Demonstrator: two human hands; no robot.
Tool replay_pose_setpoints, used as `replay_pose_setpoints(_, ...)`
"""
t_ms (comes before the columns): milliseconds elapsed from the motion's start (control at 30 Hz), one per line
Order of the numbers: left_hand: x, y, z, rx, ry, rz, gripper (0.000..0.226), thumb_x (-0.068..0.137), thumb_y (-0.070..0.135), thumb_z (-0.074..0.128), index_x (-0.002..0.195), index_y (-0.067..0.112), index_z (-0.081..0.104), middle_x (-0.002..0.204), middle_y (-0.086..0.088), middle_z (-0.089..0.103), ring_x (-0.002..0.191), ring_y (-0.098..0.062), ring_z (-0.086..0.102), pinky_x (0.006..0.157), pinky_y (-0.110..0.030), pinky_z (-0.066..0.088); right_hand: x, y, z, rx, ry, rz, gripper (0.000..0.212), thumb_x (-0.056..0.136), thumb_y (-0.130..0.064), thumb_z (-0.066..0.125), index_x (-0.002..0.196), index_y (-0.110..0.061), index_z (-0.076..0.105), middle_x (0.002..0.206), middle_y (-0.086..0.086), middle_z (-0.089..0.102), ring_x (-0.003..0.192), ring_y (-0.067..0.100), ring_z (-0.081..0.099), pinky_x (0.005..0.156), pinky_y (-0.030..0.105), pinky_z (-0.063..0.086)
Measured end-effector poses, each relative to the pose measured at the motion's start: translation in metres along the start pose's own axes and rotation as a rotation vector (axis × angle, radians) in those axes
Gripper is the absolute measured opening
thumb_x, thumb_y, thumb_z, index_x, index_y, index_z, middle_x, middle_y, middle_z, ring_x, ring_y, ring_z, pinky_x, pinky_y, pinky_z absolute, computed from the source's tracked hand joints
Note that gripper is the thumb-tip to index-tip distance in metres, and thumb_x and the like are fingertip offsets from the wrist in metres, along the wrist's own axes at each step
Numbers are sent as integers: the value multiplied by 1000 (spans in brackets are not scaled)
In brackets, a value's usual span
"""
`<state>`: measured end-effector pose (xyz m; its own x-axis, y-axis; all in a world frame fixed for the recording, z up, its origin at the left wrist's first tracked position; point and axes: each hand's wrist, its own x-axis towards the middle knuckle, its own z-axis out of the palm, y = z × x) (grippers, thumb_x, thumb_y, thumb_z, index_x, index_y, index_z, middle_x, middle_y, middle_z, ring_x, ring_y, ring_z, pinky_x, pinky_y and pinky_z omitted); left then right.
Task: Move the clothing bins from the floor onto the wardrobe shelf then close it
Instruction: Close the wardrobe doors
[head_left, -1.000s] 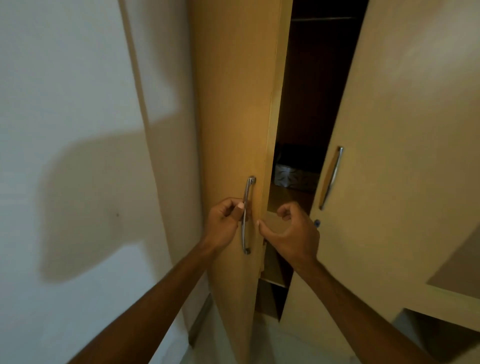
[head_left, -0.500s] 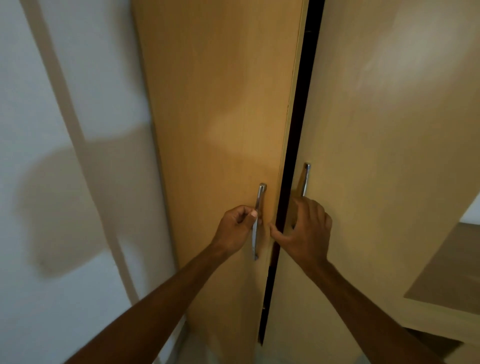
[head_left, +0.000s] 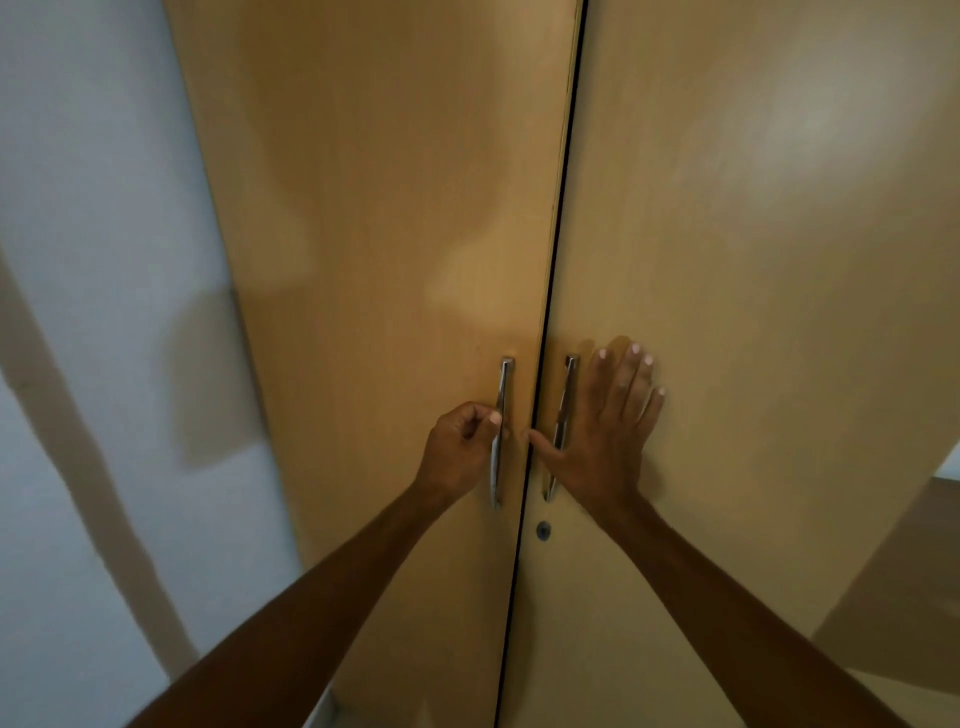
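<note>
Now | left hand (head_left: 462, 447) curled round slim chrome bar handle (head_left: 500, 431) of tan laminate left wardrobe door (head_left: 389, 234) | right hand (head_left: 605, 431) flat, fingers straight, on matching right door (head_left: 753, 312) | judged stiff, light-swinging; grip at handles

Wardrobe (head_left: 415, 130): two tan wood-laminate doors, left door (head_left: 374, 312) and right door (head_left: 753, 312), both shut, edges meeting at a thin dark vertical seam. Slim upright metal bars flank the seam: left handle (head_left: 503, 384), right handle (head_left: 567, 389). Small round keyhole (head_left: 543, 530) on right door, just below its handle.
</note>
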<state>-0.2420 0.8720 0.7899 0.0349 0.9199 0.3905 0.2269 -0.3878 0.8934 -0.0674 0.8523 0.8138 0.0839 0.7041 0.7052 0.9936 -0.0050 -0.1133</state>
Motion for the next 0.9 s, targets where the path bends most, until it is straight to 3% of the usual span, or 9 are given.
replay_pose_setpoints(300,30,-3,20,57,59,-8,17,96,21,56,87,13,68,82,0,70,79,-14,66,80,-36,54,30,10,16,-8,-52,-5,125,67,-80,52,151,-7,-5,157,27,-8,144,48,-8,111,69,5)
replay_pose_setpoints(433,34,-4,23,74,86,1,17,95,20,56,87,10,68,84,-4,71,82,-21,67,82,-38,54,32,9,20,20,-68,2,125,67,-80,52,151,-7,-4,157,27,-7,144,47,-9,110,71,6)
replay_pose_setpoints(500,33,-3,22,83,93,1,17,95,19,56,88,10,69,83,-1,71,82,-16,66,81,-35,53,31,9,20,26,-70,-5,126,67,-80,53,152,-8,-5,158,26,-7,144,47,-9,110,70,6)
replay_pose_setpoints(700,4,11,13,148,13,-28,23,97,25,53,114,21,69,110,11,69,101,1,63,90,-16,48,19,17,5,83,-120,-68,125,67,-77,56,152,-10,-7,159,22,-14,145,42,-15,112,68,3)
replay_pose_setpoints(900,-75,9,-16,409,137,-132,33,95,40,53,123,26,63,125,8,64,118,-9,56,97,-29,45,-34,26,2,307,-340,-204,117,74,-65,59,151,-20,-16,158,11,-26,145,30,-26,116,61,-1)
